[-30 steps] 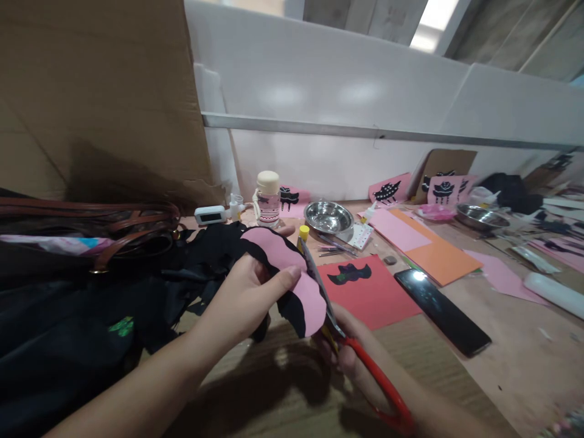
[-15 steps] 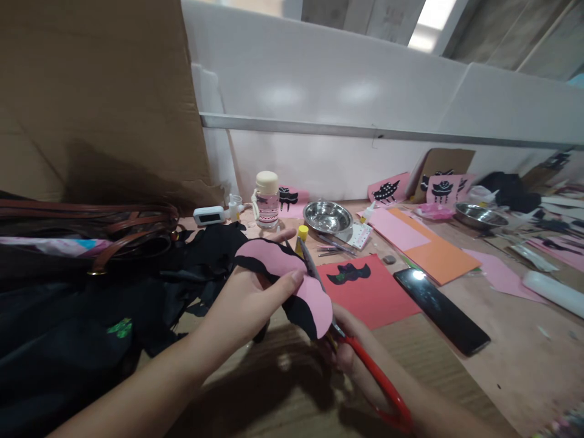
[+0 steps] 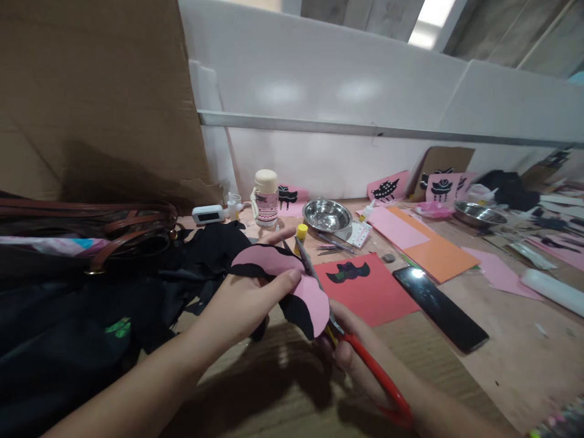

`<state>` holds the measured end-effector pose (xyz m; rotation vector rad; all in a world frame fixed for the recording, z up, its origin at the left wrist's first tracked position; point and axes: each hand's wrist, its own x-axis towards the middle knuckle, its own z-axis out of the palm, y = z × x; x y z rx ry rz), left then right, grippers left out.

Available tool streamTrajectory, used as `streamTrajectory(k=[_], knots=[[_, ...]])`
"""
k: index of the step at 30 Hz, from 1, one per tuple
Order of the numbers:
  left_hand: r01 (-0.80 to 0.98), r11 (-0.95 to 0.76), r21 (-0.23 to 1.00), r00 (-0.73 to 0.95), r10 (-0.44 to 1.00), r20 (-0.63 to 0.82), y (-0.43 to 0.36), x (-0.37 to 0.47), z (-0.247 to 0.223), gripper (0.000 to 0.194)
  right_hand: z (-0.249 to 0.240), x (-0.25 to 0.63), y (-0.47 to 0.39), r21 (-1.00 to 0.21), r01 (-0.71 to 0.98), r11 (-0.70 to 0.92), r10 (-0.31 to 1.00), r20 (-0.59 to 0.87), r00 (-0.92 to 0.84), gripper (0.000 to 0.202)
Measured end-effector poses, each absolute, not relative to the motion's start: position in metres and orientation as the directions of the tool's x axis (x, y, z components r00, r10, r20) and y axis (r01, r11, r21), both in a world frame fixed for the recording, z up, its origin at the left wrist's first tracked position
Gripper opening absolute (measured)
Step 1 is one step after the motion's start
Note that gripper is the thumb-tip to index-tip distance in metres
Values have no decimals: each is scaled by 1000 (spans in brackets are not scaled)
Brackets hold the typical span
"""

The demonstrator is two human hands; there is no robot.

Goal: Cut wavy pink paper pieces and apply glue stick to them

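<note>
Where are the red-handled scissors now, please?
In the head view, the red-handled scissors are in the right hand, right of centre, beside the pink-and-black piece.

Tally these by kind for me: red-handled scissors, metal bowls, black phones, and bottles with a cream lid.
Red-handled scissors: 1
Metal bowls: 2
Black phones: 1
Cream-lidded bottles: 1
Total: 5
</note>
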<state>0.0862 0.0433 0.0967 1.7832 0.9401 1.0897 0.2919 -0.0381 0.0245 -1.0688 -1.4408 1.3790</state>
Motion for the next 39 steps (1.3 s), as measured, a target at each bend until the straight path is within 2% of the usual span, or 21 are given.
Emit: streamTrajectory(k=[2,7,11,15,23,29,34,39], knots=[[146,-371,917,339,890,306,44,85,97,15,24,292,-38,-1000,0,20,958,19,-285,70],[205,-408,890,348,880,323,45,80,92,20,17,292,-36,-998,-65,22,947,42,-320,68],[155,-346,925,303,908,288,43,79,89,24,13,291,-36,-993,-118,-13,939,29,-342,66],[112,-387,915,331,883,333,42,81,88,24,12,291,-37,-995,-100,3,943,36,-330,66],[268,-410,872,267,901,341,41,78,81,24,17,289,-38,-995,-89,-44,956,-17,-293,70],[248,-398,883,264,905,333,40,82,82,23,14,291,-37,-997,-58,58,944,73,-323,65],[265,-325,908,266,930,255,39,85,86,27,10,290,-37,-995,-85,52,951,76,-298,68],[228,-340,913,264,924,278,37,86,86,23,12,288,-37,-991,-118,70,950,102,-295,65]])
